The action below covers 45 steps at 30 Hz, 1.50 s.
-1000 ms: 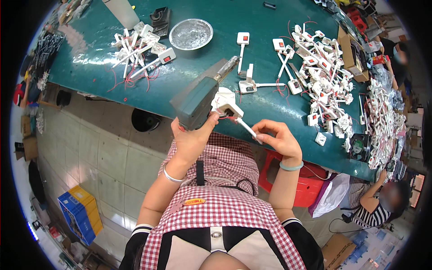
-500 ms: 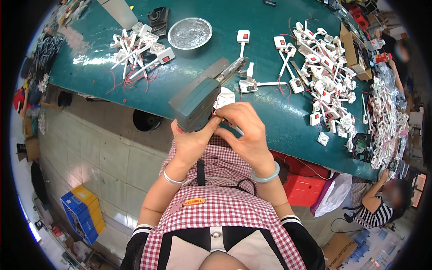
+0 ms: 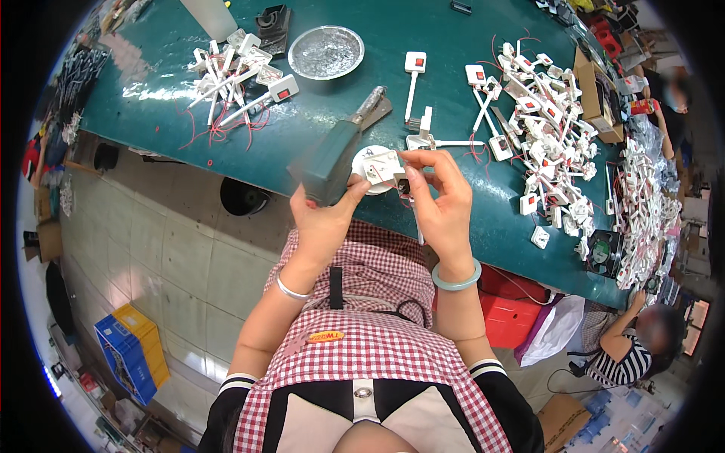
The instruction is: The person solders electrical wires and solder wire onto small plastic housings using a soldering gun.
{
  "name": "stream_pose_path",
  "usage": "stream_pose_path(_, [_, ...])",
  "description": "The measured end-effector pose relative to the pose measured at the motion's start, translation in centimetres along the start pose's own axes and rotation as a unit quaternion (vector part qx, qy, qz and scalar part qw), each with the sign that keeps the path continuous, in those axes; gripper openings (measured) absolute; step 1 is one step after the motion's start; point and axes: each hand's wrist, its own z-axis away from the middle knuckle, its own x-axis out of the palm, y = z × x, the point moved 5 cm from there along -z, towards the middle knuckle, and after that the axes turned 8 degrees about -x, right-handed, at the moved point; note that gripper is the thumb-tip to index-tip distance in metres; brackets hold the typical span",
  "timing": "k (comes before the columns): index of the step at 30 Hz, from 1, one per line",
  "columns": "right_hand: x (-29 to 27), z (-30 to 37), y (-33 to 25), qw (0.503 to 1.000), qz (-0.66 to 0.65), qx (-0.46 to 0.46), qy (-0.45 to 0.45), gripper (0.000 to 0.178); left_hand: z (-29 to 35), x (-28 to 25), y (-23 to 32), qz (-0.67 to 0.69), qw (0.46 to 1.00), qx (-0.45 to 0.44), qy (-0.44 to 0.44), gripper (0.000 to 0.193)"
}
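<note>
My left hand (image 3: 325, 219) is closed around a dark green tool (image 3: 332, 158) with a narrow metal tip; the tool's body hides most of its fingers. Its thumb reaches the edge of a round white piece (image 3: 361, 180), on which a white square housing part (image 3: 380, 164) lies with a thin red wire. In my right hand (image 3: 442, 204) a small white switch housing (image 3: 402, 183), dark inside, is pinched between thumb and fingers. A white stem shows below that hand. Just beyond it, a white stemmed switch (image 3: 453, 143) lies on the green table (image 3: 302, 113).
A big heap of white stemmed switches (image 3: 547, 143) covers the right; a smaller pile (image 3: 226, 72) lies left. Behind are a metal bowl (image 3: 325, 53) and a black holder (image 3: 272, 26). A cardboard box (image 3: 596, 94) stands far right. Another person (image 3: 627, 347) sits at the lower right.
My right hand has moved right and turned, bringing the small housing into view. The green tool's tip has swung left, uncovering the round white piece. The whole view has shifted slightly.
</note>
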Motion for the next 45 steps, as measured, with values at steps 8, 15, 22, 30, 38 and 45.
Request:
stream_pose_path(8, [-1.2,-1.7,1.7,0.999,0.013,0.029,-0.043,0.013,-1.2,0.3,-0.4,-0.043,0.998,-0.022,0.028,0.024])
stream_pose_path(15, [-0.9,-3.8,3.6,0.988,0.016,0.051,-0.146,0.013,-3.9,0.5,1.2,-0.145,0.989,0.021,-0.004,0.025])
stream_pose_path(22, [-0.9,-3.2,5.1,0.976,-0.029,0.136,-0.167,0.013,-5.0,0.8,1.5,-0.160,0.986,0.018,-0.043,0.021])
stream_pose_path(30, [-0.5,-2.0,5.1,0.988,-0.065,0.079,-0.113,0.013,-5.2,0.8,1.0,-0.128,0.990,-0.016,-0.051,0.020])
stream_pose_path(38, [-0.2,-1.3,4.9,0.987,-0.109,0.106,-0.055,0.012,-5.1,0.7,1.1,-0.137,0.989,-0.018,-0.047,0.021])
stream_pose_path(45, [1.9,-0.8,1.9,0.994,0.080,-0.037,-0.066,0.005,-5.0,0.7,1.2,-0.141,0.989,-0.002,-0.043,0.022])
